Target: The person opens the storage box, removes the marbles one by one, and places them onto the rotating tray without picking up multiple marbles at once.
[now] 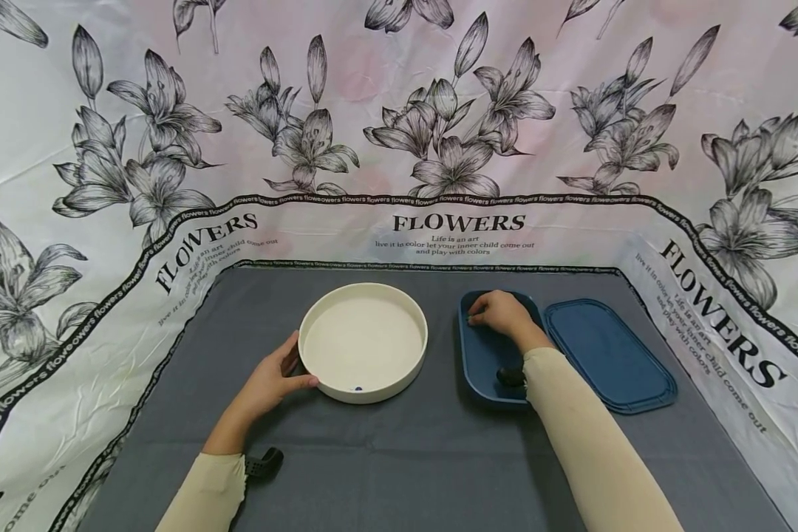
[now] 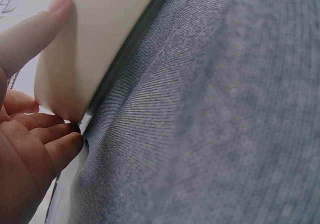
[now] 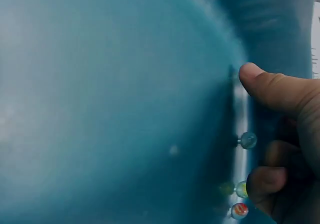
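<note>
A round cream tray [image 1: 366,343] stands on the grey cloth, with a small blue marble [image 1: 355,389] near its front wall. My left hand [image 1: 275,380] rests against the outside of the tray's left wall, thumb along the front side and fingers farther back. In the left wrist view, the fingertips [image 2: 70,139] sit low at the base edge. My right hand [image 1: 499,314] reaches into the far left corner of the blue container [image 1: 488,362]. Along the container's wall lie a clear marble [image 3: 248,140], a yellowish marble [image 3: 242,189] against a curled finger, and an orange-red marble [image 3: 239,211].
A blue lid [image 1: 608,355] lies flat to the right of the container, close along its side. Grey cloth [image 1: 386,473] covers the table, bordered by a white flower-printed sheet [image 1: 462,229]. Black wrist cameras [image 1: 264,463] sit on both wrists.
</note>
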### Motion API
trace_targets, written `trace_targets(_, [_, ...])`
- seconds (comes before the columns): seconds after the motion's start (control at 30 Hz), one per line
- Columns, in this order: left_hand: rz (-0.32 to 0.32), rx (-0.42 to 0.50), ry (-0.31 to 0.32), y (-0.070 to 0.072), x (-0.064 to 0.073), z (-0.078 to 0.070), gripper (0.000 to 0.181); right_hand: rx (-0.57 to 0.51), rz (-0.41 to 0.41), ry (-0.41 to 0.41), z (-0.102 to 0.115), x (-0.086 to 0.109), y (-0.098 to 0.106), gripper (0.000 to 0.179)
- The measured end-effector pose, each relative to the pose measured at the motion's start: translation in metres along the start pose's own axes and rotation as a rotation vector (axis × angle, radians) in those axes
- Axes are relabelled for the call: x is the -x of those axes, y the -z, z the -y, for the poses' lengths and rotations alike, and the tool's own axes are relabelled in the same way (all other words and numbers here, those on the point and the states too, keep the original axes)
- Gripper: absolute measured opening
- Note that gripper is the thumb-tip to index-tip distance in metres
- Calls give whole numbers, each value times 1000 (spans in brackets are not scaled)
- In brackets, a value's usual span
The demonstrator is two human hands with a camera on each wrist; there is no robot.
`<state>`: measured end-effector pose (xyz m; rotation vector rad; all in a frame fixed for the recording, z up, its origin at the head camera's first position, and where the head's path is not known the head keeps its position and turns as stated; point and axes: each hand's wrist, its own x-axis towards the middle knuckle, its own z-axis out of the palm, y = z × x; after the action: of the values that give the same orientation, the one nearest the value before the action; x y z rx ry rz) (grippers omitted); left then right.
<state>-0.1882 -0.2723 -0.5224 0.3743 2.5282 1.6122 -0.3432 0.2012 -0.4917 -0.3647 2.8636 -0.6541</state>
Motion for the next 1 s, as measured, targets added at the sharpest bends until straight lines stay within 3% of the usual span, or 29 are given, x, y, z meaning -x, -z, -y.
trace_targets(0.5, [3, -13, -10, 1, 0, 0, 115, -153, -69, 36, 21, 15, 37, 25])
trace_targets(0.8, [3, -4, -10, 2, 1, 0, 116, -236, -100, 124, 52, 12, 44, 22])
trace_targets(1.0, [8, -3, -1, 1, 0, 0, 115, -243, -63, 175, 74, 6, 44, 22])
